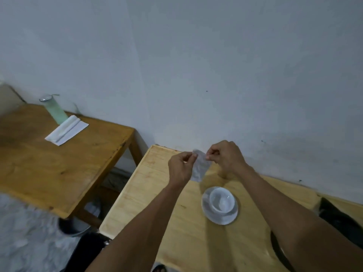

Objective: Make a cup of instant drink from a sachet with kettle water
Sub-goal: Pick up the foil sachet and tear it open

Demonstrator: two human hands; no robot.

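Note:
A pale sachet (200,167) hangs in the air above the light wooden table (141,193). My left hand (179,169) pinches its top left corner and my right hand (225,157) pinches its top right corner. Below and a little right of the sachet, a white cup (222,201) stands on a white saucer (220,217); the cup looks empty. No kettle is clearly in view.
A darker wooden table (59,163) stands to the left with a green bottle (56,110) and a folded white cloth (66,130). A dark object (341,222) lies at the right edge. A metal bin (78,226) sits on the floor between the tables.

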